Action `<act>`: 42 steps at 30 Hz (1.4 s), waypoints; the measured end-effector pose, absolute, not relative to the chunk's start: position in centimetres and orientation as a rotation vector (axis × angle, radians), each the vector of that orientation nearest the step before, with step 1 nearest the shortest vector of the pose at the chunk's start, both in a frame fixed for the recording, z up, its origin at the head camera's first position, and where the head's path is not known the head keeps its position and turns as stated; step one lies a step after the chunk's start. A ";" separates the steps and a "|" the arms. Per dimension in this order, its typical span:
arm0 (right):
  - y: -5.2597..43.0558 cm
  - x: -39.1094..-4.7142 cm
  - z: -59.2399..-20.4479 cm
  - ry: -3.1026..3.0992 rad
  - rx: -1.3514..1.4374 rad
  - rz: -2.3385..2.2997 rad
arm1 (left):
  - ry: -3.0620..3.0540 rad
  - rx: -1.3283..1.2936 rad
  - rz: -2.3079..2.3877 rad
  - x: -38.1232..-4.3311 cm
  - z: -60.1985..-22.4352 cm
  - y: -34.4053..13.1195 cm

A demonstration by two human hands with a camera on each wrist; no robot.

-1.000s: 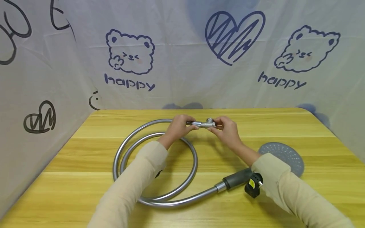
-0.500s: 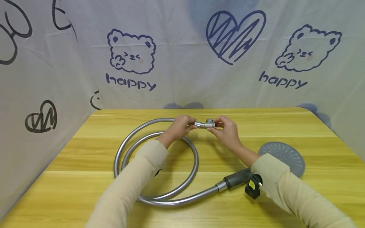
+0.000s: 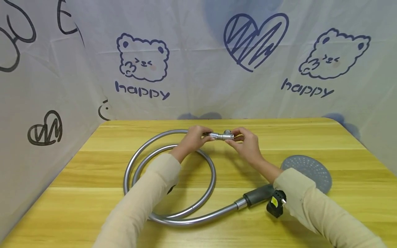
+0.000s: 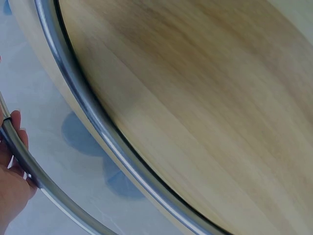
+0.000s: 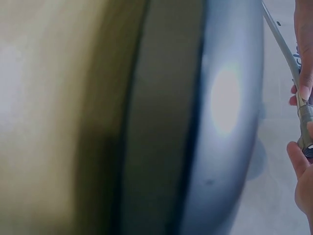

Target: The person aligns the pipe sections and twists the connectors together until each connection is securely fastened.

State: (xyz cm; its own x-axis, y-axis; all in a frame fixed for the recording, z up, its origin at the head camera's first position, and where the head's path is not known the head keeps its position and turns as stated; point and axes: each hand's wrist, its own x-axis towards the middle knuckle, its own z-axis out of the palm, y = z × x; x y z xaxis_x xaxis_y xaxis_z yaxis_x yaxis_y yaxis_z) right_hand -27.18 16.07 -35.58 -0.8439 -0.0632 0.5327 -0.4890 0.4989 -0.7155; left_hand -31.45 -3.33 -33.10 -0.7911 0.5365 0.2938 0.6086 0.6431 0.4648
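Observation:
Above the far part of the table, my left hand point(image 3: 193, 138) pinches the end of a grey shower hose point(image 3: 213, 172) just behind its silver end nut point(image 3: 214, 135). My right hand point(image 3: 248, 143) holds a small silver tee-shaped fitting point(image 3: 228, 136) between thumb and fingers, in line with the nut and meeting it. A short side outlet points up from the fitting. In the left wrist view, fingers point(image 4: 17, 171) wrap the hose. Both hands show at the right edge of the right wrist view, around the fitting point(image 5: 305, 139).
The hose lies in loops on the wooden table point(image 3: 93, 206). It runs right to a grey shower head point(image 3: 307, 172) with a dark handle point(image 3: 258, 194), partly under my right forearm. A white cloth wall point(image 3: 195, 82) with drawings stands behind the table's far edge.
My left fingers have shifted slightly right along the hose end and back again. The right hand and fitting have hardly moved.

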 end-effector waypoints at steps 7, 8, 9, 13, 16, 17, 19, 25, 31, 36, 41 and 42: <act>16.1 -27.2 -35.4 -2.320 0.475 1.354 | -2.724 -0.893 -0.849 -31.5 -32.8 -3.3; 16.1 -27.2 -35.4 -2.322 0.470 1.354 | -2.720 -0.891 -0.852 -31.5 -32.8 -3.3; 16.1 -27.2 -35.4 -2.325 0.465 1.353 | -2.715 -0.890 -0.850 -31.5 -32.8 -3.3; 16.2 -27.1 -35.5 -2.322 0.468 1.359 | -2.698 -0.897 -0.835 -31.5 -32.9 -3.3; 16.2 -27.0 -35.5 -2.322 0.472 1.354 | -2.689 -0.902 -0.819 -31.5 -33.0 -3.2; 16.2 -27.0 -35.5 -2.322 0.470 1.351 | -2.688 -0.900 -0.814 -31.5 -33.1 -3.2; 16.2 -27.0 -35.5 -2.325 0.463 1.349 | -2.688 -0.894 -0.811 -31.5 -33.1 -3.2; 16.3 -27.1 -35.5 -2.327 0.456 1.373 | -2.672 -0.893 -0.809 -31.4 -33.2 -3.1; 16.4 -27.0 -35.6 -2.341 0.446 1.384 | -2.670 -0.874 -0.829 -31.1 -33.2 -3.1; 16.4 -26.9 -35.4 -2.364 0.430 1.405 | -2.677 -0.858 -0.812 -31.0 -33.1 -3.0; 16.3 -27.0 -35.5 -2.367 0.414 1.497 | -2.679 -0.853 -0.793 -31.0 -33.1 -3.1; 16.3 -27.0 -35.5 -2.365 0.411 1.519 | -2.677 -0.853 -0.789 -31.0 -33.1 -3.1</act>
